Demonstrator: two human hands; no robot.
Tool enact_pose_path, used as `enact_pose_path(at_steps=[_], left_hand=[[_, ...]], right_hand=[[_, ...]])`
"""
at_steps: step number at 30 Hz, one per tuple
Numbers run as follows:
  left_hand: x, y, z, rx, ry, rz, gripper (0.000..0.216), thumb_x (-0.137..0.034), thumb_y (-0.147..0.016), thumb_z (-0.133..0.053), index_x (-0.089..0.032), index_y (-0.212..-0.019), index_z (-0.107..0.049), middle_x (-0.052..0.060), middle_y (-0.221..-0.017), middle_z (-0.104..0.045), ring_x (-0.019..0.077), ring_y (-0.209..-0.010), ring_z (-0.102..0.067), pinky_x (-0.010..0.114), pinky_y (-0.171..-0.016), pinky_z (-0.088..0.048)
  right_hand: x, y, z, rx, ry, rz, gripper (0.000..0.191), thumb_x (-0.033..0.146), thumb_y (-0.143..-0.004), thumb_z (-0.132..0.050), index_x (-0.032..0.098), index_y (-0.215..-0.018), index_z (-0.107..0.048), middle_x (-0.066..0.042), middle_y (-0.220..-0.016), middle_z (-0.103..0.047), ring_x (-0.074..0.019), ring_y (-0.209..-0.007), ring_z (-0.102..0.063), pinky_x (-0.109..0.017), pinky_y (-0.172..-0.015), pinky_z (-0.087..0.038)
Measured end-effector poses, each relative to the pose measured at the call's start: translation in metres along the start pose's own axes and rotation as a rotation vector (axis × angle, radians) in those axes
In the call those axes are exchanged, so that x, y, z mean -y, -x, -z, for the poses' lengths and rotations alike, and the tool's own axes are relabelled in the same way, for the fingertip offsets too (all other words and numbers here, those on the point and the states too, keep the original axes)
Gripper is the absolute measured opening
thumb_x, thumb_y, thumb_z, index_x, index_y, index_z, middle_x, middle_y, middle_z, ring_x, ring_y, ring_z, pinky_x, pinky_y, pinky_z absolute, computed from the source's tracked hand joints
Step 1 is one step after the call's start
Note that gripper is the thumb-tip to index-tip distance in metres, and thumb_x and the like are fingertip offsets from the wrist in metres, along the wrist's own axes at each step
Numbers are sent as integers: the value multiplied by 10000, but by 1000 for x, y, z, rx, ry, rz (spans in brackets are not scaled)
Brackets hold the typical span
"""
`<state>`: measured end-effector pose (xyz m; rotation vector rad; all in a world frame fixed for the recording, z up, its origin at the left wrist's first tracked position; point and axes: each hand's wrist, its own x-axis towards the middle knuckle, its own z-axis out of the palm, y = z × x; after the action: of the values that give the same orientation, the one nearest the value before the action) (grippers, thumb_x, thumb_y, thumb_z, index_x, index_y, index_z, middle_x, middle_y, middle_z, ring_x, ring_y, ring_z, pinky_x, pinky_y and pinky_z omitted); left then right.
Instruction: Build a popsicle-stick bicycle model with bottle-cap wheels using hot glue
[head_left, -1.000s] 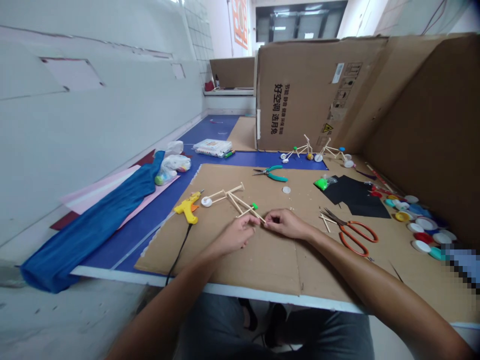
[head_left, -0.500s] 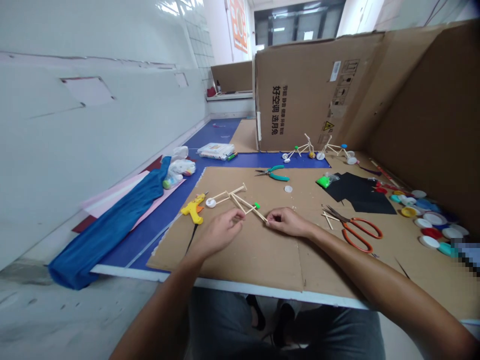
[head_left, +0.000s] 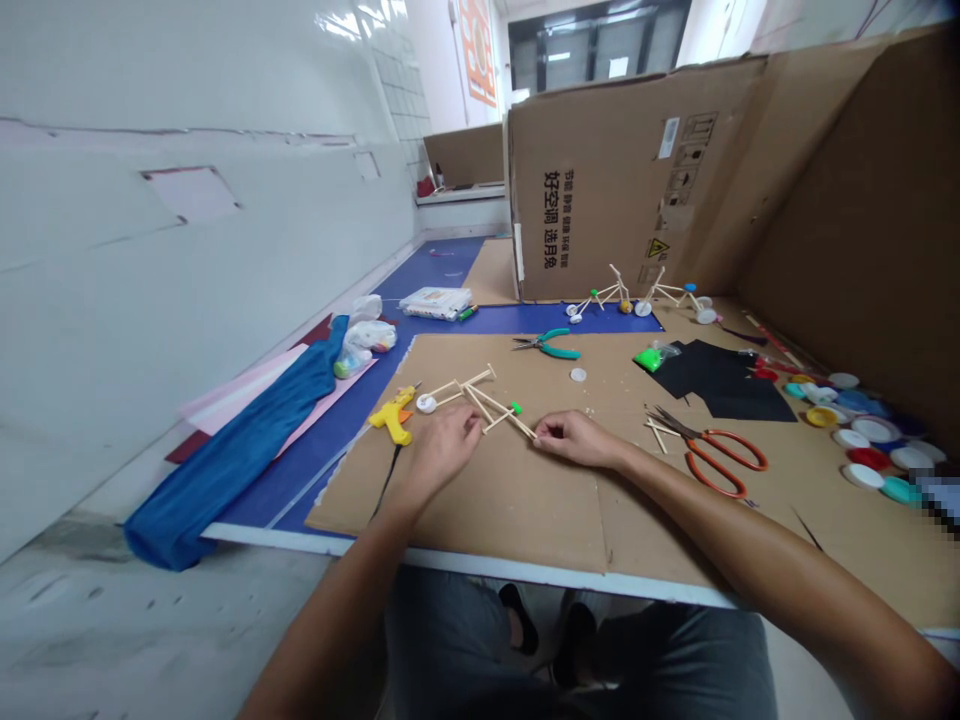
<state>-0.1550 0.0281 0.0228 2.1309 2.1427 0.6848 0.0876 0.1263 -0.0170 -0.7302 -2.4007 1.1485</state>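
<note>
A small bicycle model [head_left: 487,408] made of thin wooden sticks, with a white cap wheel [head_left: 426,403] and a green piece [head_left: 516,408] at its seat, lies on the cardboard sheet [head_left: 510,510]. My right hand [head_left: 571,438] pinches the rear end of its sticks between thumb and fingertips. Just left of the frame's lower stick rests my left hand [head_left: 448,440], its fingers loosely bent and seemingly empty. Beside that hand lies a yellow glue gun [head_left: 391,420] with its cord trailing toward me.
Teal-handled pliers [head_left: 555,344] lie behind the model. Orange-handled scissors [head_left: 724,452] and short sticks [head_left: 657,436] are to the right, near black sheets [head_left: 724,380] and many bottle caps [head_left: 874,430]. Two finished-looking stick bicycles [head_left: 600,300] stand before a large carton [head_left: 622,190].
My left hand has drawn slightly left, away from the lower stick. My right hand keeps its pinch on the rear end. The whole view has shifted a little.
</note>
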Motion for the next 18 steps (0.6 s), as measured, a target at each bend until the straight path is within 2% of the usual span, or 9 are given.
enact_pose_path(at_steps=[4,9,12,18], left_hand=[[-19,12,-17,-36,14,-17,203,-222,-923,-512,-193,-993,-700,62,-960,-743,188,-838,-676,274,-730,-471],[-29,25,-41,108,108,-119,241,-195,-909,-540,-216,-1082,-707,52,-1018,-751,192,-904,-678,293,-828,-491],[-30,27,-45,123,95,-133,309,-178,-907,-534,-217,-1169,-693,56,-1034,-744,191,-900,-672,300,-838,-496],[-34,27,-46,145,22,-172,332,-208,-931,-525,-229,-1223,-683,63,-1007,-718,194,-901,-654,292,-810,-489]], right_hand=[[0,0,0,-2,2,-6,300,417,-897,-576,151,-798,-675,8,-683,-593,-123,-638,-486,-224,-587,-333],[2,0,0,-11,17,11,287,399,-898,-578,149,-812,-689,9,-684,-598,-121,-639,-488,-223,-599,-341],[3,0,0,-8,31,14,253,376,-884,-603,147,-838,-701,5,-703,-630,-120,-638,-498,-223,-611,-349],[5,0,1,-1,47,12,213,342,-867,-632,150,-870,-724,-11,-756,-685,-123,-653,-531,-224,-626,-358]])
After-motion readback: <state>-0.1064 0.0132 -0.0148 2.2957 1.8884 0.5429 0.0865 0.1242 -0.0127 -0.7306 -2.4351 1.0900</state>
